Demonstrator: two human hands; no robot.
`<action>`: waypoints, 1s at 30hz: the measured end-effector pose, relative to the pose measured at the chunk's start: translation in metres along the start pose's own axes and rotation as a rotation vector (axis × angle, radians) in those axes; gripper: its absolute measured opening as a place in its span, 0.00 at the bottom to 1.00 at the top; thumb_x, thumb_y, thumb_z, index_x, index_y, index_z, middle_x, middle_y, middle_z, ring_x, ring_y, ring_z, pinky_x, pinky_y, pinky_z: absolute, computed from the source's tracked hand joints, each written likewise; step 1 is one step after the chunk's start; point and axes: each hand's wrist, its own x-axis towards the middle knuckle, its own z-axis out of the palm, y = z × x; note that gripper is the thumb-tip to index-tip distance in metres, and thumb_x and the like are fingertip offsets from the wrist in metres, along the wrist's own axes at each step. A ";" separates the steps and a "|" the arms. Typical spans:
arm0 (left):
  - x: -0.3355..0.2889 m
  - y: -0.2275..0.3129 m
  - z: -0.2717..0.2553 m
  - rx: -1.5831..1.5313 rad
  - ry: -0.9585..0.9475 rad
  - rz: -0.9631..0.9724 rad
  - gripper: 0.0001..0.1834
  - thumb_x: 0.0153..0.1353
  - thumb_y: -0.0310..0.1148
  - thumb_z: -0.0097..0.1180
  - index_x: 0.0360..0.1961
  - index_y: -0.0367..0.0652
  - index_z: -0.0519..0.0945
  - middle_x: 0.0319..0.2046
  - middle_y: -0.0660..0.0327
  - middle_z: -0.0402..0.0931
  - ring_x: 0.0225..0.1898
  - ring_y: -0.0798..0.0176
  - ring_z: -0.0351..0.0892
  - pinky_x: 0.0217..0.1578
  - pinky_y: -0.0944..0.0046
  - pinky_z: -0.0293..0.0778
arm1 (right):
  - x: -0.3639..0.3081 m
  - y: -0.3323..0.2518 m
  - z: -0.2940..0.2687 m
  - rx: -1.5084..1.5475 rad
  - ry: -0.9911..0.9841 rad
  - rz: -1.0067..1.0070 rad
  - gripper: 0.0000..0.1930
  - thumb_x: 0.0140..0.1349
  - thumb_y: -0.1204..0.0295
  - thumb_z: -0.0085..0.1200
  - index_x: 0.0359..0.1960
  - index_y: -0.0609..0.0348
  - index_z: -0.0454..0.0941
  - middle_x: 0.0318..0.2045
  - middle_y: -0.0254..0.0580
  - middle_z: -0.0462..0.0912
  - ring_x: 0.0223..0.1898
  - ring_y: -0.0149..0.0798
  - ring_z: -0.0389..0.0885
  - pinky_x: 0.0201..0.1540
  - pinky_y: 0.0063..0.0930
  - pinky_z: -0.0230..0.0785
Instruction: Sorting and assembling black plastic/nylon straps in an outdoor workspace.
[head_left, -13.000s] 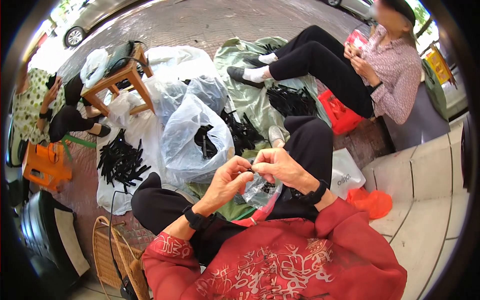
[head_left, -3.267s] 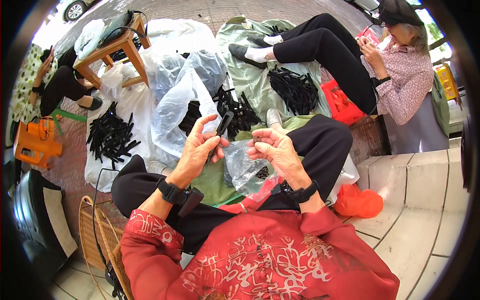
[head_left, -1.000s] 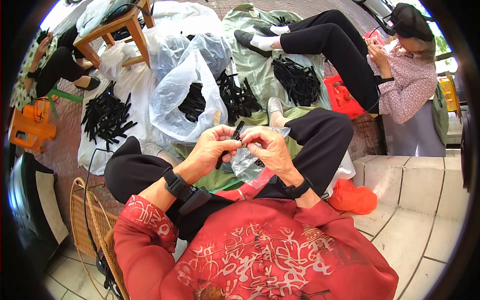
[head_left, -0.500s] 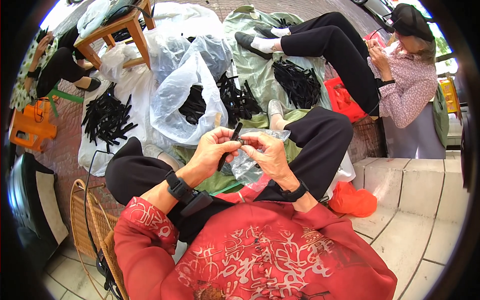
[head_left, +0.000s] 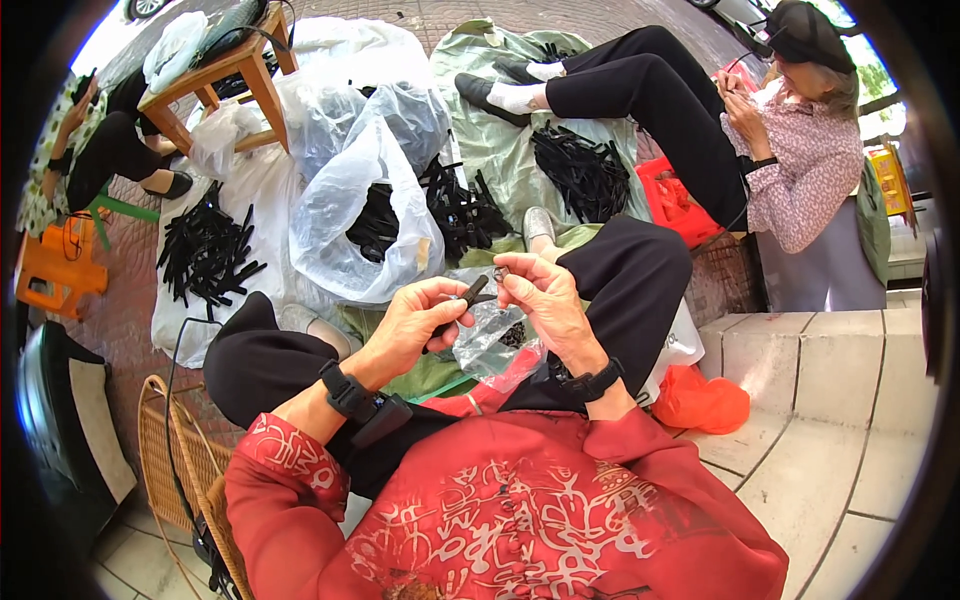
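Observation:
Above my lap, my left hand (head_left: 418,318) pinches a short black strip (head_left: 473,291), its end pointing up and to the right. The fingertips of my right hand (head_left: 548,310) hold a small dark ring-like piece (head_left: 501,272); its exact kind is too small to make out. A narrow gap separates this piece from the strip. Below the hands, a clear plastic bag (head_left: 478,350) lies on my lap with several small dark pieces (head_left: 514,335) inside. Beyond my hands, an opened whitish plastic bag (head_left: 318,235) holds more black strips (head_left: 375,222).
Piles of black strips (head_left: 205,245) lie on white and green sheets (head_left: 470,130). A wooden stool (head_left: 262,80) stands far left. One person (head_left: 800,175) works at right beside a red basket (head_left: 670,200); another (head_left: 75,150) sits far left. Tiled steps (head_left: 790,400) and a wicker chair (head_left: 165,460) flank me.
My hands have come apart: the small ring-like piece is now clear of the strip, in my right fingertips. The strip has tilted further to the right. More of the clear bag shows below.

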 end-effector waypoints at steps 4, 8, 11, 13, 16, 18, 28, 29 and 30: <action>0.000 0.000 -0.002 -0.002 -0.032 -0.023 0.09 0.57 0.28 0.49 0.39 0.41 0.72 0.24 0.62 0.75 0.16 0.76 0.67 0.12 0.79 0.55 | 0.001 0.003 0.001 0.011 -0.019 0.020 0.13 0.55 0.76 0.50 0.43 0.67 0.70 0.27 0.36 0.75 0.26 0.25 0.72 0.31 0.15 0.66; -0.001 0.001 -0.001 0.003 -0.030 -0.033 0.09 0.57 0.28 0.49 0.39 0.40 0.73 0.24 0.62 0.75 0.16 0.76 0.67 0.12 0.79 0.55 | -0.001 0.005 0.001 0.033 -0.060 0.067 0.13 0.55 0.76 0.50 0.43 0.67 0.71 0.28 0.36 0.75 0.27 0.26 0.72 0.31 0.16 0.66; -0.002 0.001 -0.002 -0.020 -0.072 -0.047 0.08 0.57 0.29 0.49 0.38 0.40 0.73 0.23 0.62 0.75 0.17 0.76 0.66 0.13 0.79 0.55 | -0.001 0.005 0.002 0.059 -0.087 0.096 0.13 0.55 0.76 0.50 0.43 0.67 0.71 0.28 0.36 0.75 0.26 0.26 0.73 0.31 0.16 0.67; -0.002 0.004 -0.001 -0.016 -0.073 -0.057 0.10 0.56 0.28 0.49 0.38 0.37 0.73 0.23 0.64 0.73 0.17 0.78 0.65 0.13 0.79 0.55 | -0.001 0.005 0.002 0.087 -0.099 0.118 0.13 0.55 0.76 0.50 0.43 0.67 0.71 0.28 0.36 0.75 0.26 0.26 0.73 0.31 0.16 0.67; -0.001 0.003 -0.002 -0.032 -0.081 -0.053 0.10 0.55 0.27 0.50 0.39 0.36 0.73 0.23 0.64 0.72 0.18 0.77 0.65 0.14 0.79 0.56 | -0.002 0.005 0.001 0.117 -0.144 0.188 0.13 0.55 0.76 0.50 0.43 0.67 0.70 0.29 0.36 0.75 0.26 0.26 0.73 0.31 0.17 0.67; 0.001 -0.001 -0.004 -0.034 -0.112 -0.013 0.11 0.54 0.26 0.50 0.39 0.36 0.73 0.23 0.64 0.72 0.18 0.77 0.65 0.14 0.78 0.56 | -0.001 0.006 0.001 0.159 -0.166 0.172 0.13 0.56 0.76 0.50 0.43 0.67 0.70 0.29 0.37 0.75 0.26 0.27 0.73 0.31 0.18 0.68; -0.001 0.001 -0.001 -0.075 -0.141 0.072 0.07 0.53 0.23 0.51 0.35 0.39 0.69 0.22 0.60 0.74 0.19 0.71 0.72 0.17 0.75 0.66 | 0.000 0.002 0.003 -0.094 -0.218 0.106 0.11 0.54 0.78 0.50 0.40 0.68 0.72 0.28 0.36 0.75 0.24 0.26 0.72 0.30 0.17 0.67; -0.001 0.000 -0.002 -0.074 -0.138 0.074 0.07 0.53 0.23 0.51 0.35 0.39 0.69 0.22 0.60 0.74 0.19 0.71 0.72 0.17 0.75 0.66 | 0.001 0.000 0.006 -0.158 -0.224 0.090 0.11 0.54 0.78 0.50 0.39 0.68 0.73 0.27 0.35 0.76 0.24 0.26 0.72 0.29 0.17 0.66; -0.001 -0.001 -0.002 -0.088 -0.130 0.071 0.07 0.53 0.23 0.51 0.34 0.40 0.69 0.23 0.60 0.74 0.19 0.71 0.72 0.17 0.75 0.66 | 0.001 -0.001 0.007 -0.223 -0.231 0.074 0.10 0.53 0.78 0.51 0.38 0.67 0.73 0.27 0.35 0.76 0.24 0.25 0.72 0.29 0.17 0.66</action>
